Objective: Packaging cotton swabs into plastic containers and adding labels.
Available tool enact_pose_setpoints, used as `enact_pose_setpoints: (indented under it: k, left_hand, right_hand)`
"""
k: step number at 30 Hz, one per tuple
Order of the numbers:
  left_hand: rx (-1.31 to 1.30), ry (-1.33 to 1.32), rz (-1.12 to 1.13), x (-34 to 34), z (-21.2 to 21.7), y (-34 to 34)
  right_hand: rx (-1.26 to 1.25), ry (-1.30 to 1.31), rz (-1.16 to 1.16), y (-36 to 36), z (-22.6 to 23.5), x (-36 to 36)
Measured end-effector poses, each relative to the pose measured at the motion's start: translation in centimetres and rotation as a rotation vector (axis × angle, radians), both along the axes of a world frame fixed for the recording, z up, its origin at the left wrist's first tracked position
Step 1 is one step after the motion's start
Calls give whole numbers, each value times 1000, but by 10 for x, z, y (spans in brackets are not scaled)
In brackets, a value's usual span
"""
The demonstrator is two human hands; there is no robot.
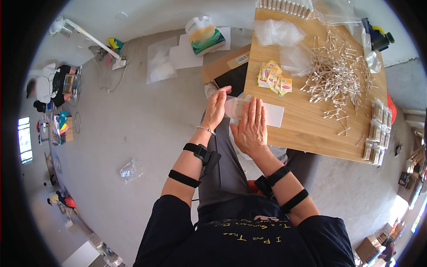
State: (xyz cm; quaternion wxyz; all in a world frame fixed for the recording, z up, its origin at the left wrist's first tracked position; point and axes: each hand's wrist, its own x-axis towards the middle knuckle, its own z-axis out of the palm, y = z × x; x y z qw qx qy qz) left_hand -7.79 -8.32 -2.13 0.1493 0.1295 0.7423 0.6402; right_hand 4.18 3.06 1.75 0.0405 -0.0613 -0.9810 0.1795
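My right hand [252, 127] lies flat, fingers stretched out, over a row of cotton swabs [238, 108] lined up side by side. Beneath that row a white card or flat plastic piece [274, 114] rests at the table's left edge. Just left of the swabs, my left hand [216, 107] is held on edge with its fingers extended, gripping nothing visible. Further right on the table spreads a big loose heap of cotton swabs [333, 73]. Several small yellow and white printed labels [273, 79] lie beyond my right hand.
Clear plastic bags [278, 33] lie at the table's far side. Filled swab packs [378, 131] are stacked along the wooden table's [311, 142] right edge. A cardboard box [227, 64] stands beside the table. On the floor are a green-and-white package [204, 38] and a crumpled bag [130, 171].
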Motion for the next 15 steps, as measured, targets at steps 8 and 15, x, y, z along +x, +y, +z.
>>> enact_pose_setpoints:
  k: [8, 15]
  left_hand:
    - [11, -253, -148, -6, 4, -12]
    - [-19, -163, -125, -2, 3, -10]
  right_hand:
    - [-84, 44, -1, -8, -2, -4]
    - [-173, 104, -34, -21, -7, -10]
